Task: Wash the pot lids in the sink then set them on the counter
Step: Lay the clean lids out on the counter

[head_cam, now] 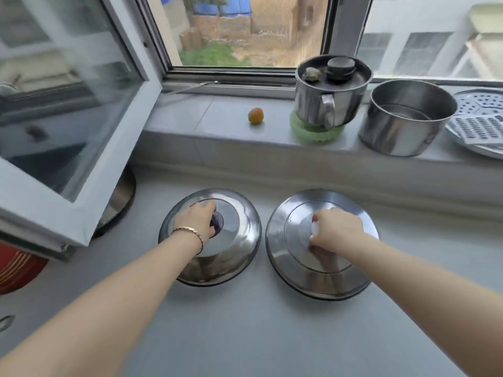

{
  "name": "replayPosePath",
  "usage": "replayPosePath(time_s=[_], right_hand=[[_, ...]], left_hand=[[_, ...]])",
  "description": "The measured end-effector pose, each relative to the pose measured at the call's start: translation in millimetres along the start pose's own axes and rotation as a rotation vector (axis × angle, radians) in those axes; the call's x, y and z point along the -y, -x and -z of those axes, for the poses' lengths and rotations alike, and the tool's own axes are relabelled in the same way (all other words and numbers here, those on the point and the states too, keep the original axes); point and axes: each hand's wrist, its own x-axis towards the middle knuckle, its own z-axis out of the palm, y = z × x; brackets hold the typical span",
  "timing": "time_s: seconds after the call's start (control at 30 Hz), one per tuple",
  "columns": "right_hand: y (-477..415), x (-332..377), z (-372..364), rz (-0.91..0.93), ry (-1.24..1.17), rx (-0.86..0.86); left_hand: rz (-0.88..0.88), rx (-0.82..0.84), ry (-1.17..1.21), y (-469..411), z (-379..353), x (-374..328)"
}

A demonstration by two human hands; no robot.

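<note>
Forearms (109, 308) cross grey counter (245, 336) below open window (245, 31).

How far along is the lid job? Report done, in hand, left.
Done: unclear; the left lid and right lid both sit on the counter, no sink in view. In hand: the left grip holds the left lid's dark knob, the right grip the right lid's white knob. Left: washing, unless these are already washed.

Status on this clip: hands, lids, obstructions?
Left hand grips left steel lid by dark knob; right hand grips right steel lid by white knob. Both lids on grey counter. Open window sash overhangs left.
</note>
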Motion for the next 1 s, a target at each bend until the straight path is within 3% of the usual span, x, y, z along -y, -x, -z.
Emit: replayPosePath(time_s=[0.37,0.67,0.77,0.87,1.0], right_hand=[[-38.7,55.1,-20.8,-0.235,-0.074,0.031],[-42.4,60.1,-27.7,-0.266,-0.101,0.021],[-28.8,59.2,-31.6,-0.248,-0.128,0.006],[-3.4,48.2,-31.9,-0.249,-0.192,-0.015],[48.2,4.2,-24.7,-0.273,-0.238,0.073]], left_hand=[[-0.157,0.024,0.018,-78.4,-22.6,43.4],[-0.172,0.035,-0.042,-76.3,-31.6,48.9],[-0.122,0.021,-0.131,-63.4,-26.3,36.1],[-0.179,-0.043,-0.148,-40.7,-9.0,4.4],[-0.379,0.125,-0.051,0.8,10.7,-67.1]])
